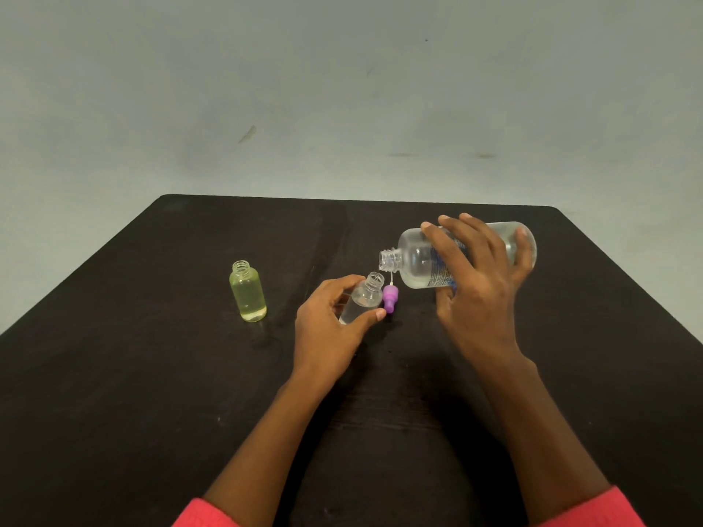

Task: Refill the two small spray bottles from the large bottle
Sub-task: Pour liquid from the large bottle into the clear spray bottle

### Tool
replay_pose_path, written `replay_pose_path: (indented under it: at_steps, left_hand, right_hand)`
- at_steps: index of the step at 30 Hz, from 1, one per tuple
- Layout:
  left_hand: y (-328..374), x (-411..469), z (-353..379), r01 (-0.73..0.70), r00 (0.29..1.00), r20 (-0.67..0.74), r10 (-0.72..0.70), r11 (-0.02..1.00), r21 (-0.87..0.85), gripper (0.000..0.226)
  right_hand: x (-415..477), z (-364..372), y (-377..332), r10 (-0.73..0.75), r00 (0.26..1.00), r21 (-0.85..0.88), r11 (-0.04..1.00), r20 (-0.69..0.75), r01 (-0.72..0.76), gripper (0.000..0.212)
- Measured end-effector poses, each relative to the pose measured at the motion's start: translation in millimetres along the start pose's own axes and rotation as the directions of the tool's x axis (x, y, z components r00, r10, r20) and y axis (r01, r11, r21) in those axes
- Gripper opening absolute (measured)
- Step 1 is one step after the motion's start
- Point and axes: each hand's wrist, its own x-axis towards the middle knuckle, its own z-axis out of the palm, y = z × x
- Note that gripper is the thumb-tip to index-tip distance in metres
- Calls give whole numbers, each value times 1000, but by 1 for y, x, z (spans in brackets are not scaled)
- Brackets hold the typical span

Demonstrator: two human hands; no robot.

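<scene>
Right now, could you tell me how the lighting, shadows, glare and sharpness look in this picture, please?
Head view: light is soft and even, and the left hand and right hand cast only faint, diffuse shadows on the dark table. Head view: the large bottle shows mild highlights, no harsh glare; its label is too blurred to read.

label on large bottle unreadable, sleeves cut off below

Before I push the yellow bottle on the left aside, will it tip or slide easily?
Likely light: the yellow bottle is small. It stands upright and narrow on the table with no cap, so a high push may tip it and spill liquid.
</scene>
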Motion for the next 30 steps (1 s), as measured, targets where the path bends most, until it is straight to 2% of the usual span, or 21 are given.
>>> replay_pose_path:
  at_steps: [30]
  left_hand:
    - [-2,1,0,5,1000,-3,-5,1000,-1,45]
  right_hand:
    - [-1,2,1,-8,1000,-9,1000,-10,8,81]
